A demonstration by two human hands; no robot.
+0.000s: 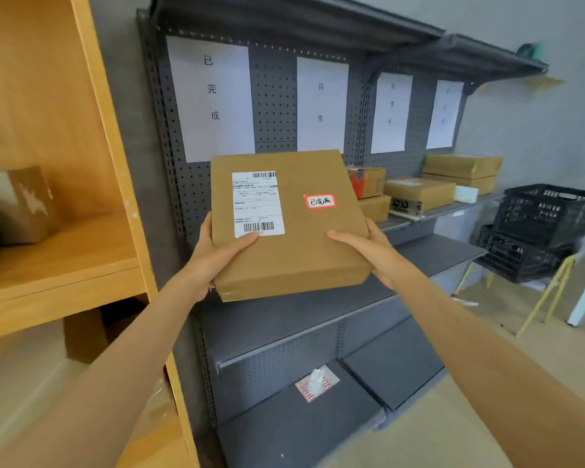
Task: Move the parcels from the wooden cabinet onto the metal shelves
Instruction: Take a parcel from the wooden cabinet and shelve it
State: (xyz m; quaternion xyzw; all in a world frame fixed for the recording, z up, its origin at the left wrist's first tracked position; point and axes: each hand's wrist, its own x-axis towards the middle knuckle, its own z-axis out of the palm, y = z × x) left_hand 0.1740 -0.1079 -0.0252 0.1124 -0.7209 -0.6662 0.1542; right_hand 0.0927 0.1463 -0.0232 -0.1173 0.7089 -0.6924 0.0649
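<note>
In front of the metal shelves, head view:

Wooden cabinet (81, 170): fills the 9 o'clock side; its middle compartment holds one blurred cardboard parcel (31, 204) standing on the board at the far left edge of view. What lies in the compartment below cannot be told.

Metal shelves (284, 319): grey pegboard unit running from centre to 2 o'clock. Four white paper sheets hang on the back panel; the leftmost sheet (213, 96) reads 已完成.

Right bay of the shelves: at 3 o'clock of the held box, several brown parcels sit on the shelf, including a small stack (370, 194) just behind the box's right corner, a flat box (419, 192) beside it, and two stacked boxes (461, 172) further right.

Bottom shelf: at 6 o'clock, a small red-and-white sticker sheet (316, 383) lies on the dark board.

Black crates (541, 228): two stacked at 3 o'clock, beyond the shelves; contents not visible.

Held parcel (291, 224): flat brown box at centre, raised in the air in front of the left bay, tilted toward the camera. A white shipping label (257, 204) is on its left half and a red-edged sticker (321, 201) reading 已完成 on its right.

Left hand (217, 255): grips the box's lower left corner, thumb on top touching the label's bottom edge, fingers hidden underneath.

Right hand (372, 251): grips the lower right edge, thumb laid across the top face, fingers under the box.
</note>
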